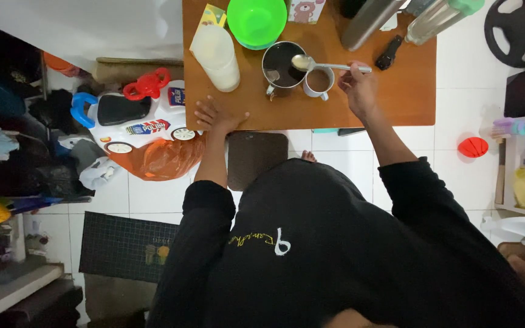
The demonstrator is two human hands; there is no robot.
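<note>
- Head view: the right hand [358,85] pinches the handle end of a metal spoon [329,65], fingers closed around it, and holds the bowl of the spoon level above the gap between a dark metal pot [282,64] and a white mug [319,81]; held flat like that, whatever is in the spoon would not spill.
- The mug holds a brown drink and stands touching the pot, near the middle of the wooden table [396,103], so the spoon has only a short way between the two.
- The left hand [217,115] lies flat with fingers spread on the table's near edge, seemingly to steady the person as they lean over.
- A white plastic jug [217,56] and a green bowl [256,21] stand behind the left hand, near the far left corner; a steel flask [369,23] and a clear bottle [435,18] lie toward the far right.
- Bare tabletop is open to the right of the mug and along the near edge; the left edge is hemmed in by a toy car [144,112] on the floor just beside it.
</note>
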